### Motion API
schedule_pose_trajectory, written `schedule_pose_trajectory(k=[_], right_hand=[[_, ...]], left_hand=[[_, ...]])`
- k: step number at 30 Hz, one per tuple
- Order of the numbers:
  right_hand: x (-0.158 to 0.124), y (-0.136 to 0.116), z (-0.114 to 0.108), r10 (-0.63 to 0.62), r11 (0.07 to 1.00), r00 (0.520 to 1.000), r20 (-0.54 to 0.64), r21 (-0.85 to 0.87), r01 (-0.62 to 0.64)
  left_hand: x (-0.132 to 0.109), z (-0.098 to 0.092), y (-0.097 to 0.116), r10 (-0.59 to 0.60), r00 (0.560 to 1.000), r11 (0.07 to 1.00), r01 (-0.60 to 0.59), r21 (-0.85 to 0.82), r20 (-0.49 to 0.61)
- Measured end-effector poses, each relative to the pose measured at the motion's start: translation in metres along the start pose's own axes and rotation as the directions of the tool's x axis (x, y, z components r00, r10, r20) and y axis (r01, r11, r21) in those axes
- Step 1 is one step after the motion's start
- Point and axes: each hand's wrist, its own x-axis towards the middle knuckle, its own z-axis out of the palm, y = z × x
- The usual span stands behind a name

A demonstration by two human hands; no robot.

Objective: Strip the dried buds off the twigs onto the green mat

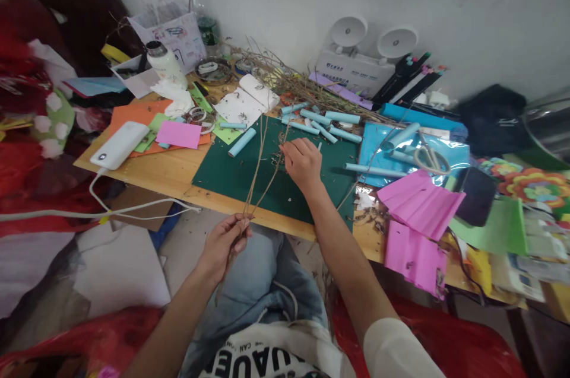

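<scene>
My left hand is below the table's front edge, its fingers pinched on the lower ends of several thin dry twigs. The twigs run up and away over a dark green cutting mat. My right hand rests on the mat with its fingers curled around the twigs' upper, bushier ends. Light blue rolled paper tubes lie just beyond that hand.
A white power bank with a cable sits at the left on orange and pink paper. Folded pink paper, scissors on blue sheets, a phone and a pile of dry branches crowd the right and back. Bits of twig litter the wooden table.
</scene>
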Motion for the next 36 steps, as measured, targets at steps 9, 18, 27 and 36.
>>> schedule_pose_trajectory(k=[9,18,27,36], right_hand=[[-0.005,-0.007,0.012,0.189,0.902,0.982,0.006,0.395,-0.176],[-0.003,0.004,0.012,0.275,0.871,0.961,0.027,0.416,-0.261],[-0.004,0.006,0.01,0.165,0.97,0.974,0.156,0.152,-0.189],[-0.004,0.01,0.008,0.172,0.943,0.983,0.061,0.278,-0.183]], left_hand=[[0.007,-0.006,-0.005,0.073,0.996,0.996,-0.07,0.061,-0.044],[0.008,-0.02,-0.001,0.105,0.99,0.987,-0.092,0.134,-0.097],[0.038,-0.035,0.02,0.119,0.993,0.975,-0.117,0.19,0.001],[0.023,-0.049,0.009,0.182,0.983,0.975,-0.183,0.129,0.023]])
